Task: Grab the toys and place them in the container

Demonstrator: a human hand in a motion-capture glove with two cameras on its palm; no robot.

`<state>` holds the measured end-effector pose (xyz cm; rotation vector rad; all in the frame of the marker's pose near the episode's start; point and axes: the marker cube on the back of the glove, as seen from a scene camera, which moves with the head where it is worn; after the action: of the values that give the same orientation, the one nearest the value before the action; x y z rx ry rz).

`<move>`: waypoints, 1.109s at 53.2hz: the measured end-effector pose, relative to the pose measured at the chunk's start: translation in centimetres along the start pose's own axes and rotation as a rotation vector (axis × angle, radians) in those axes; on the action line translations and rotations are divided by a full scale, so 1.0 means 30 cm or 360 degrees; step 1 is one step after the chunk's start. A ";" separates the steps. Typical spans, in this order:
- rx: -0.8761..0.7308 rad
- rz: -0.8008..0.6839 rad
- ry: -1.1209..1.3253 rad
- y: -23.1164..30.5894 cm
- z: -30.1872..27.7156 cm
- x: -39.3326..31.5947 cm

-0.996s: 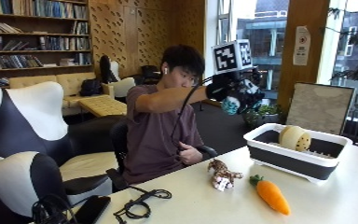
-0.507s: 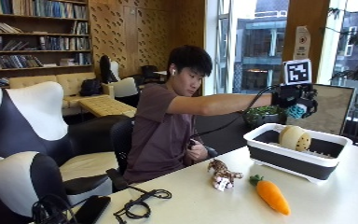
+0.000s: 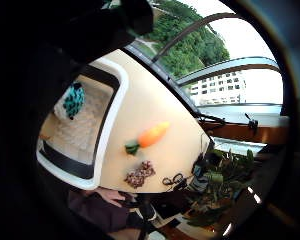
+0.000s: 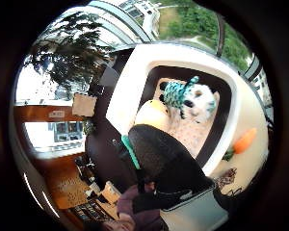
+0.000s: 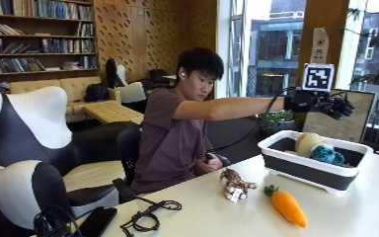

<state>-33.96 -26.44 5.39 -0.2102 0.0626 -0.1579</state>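
Broadly, the pale table (image 5: 347, 217) carries everything; on it, toward the window end, sits the container (image 5: 313, 165), a white-rimmed tub with dark walls; a person seated at the table stretches the right arm straight out so that the gloved right hand (image 5: 330, 104) hangs in the air above the container, its fingers loosely extended and holding nothing; inside the container lie a cream-coloured rounded toy (image 5: 307, 142) and, just beside it, a teal-and-white plush toy (image 5: 327, 155), which the thumb-side palm view shows resting on the container's floor; outside the container, near its front wall, the orange carrot toy (image 5: 286, 207) lies flat on the table with its green top toward the container; just beside the carrot, on the person's side, lies the small brown-and-white plush animal (image 5: 235, 183); nearer the table's edge a black cable (image 5: 147, 217) is coiled.
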 end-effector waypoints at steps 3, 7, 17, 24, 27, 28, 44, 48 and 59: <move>0.0000 -0.0021 -0.0031 0.026 -0.030 0.049; -0.0024 0.0030 0.0064 0.066 -0.057 0.184; -0.0094 0.0137 0.0145 0.157 -0.084 0.423; -0.0129 0.0019 0.0103 0.231 -0.054 0.595; -0.0132 -0.0123 0.0018 0.253 -0.027 0.633; -0.0130 -0.0104 -0.0003 0.253 -0.013 0.645; 0.0002 -0.0368 0.0062 0.271 0.259 0.682; -0.0003 -0.0562 0.0101 0.284 0.306 0.674; -0.0224 -0.0539 0.0245 0.227 0.531 0.728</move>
<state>-10.19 -20.20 18.50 -0.3487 0.1915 -0.5080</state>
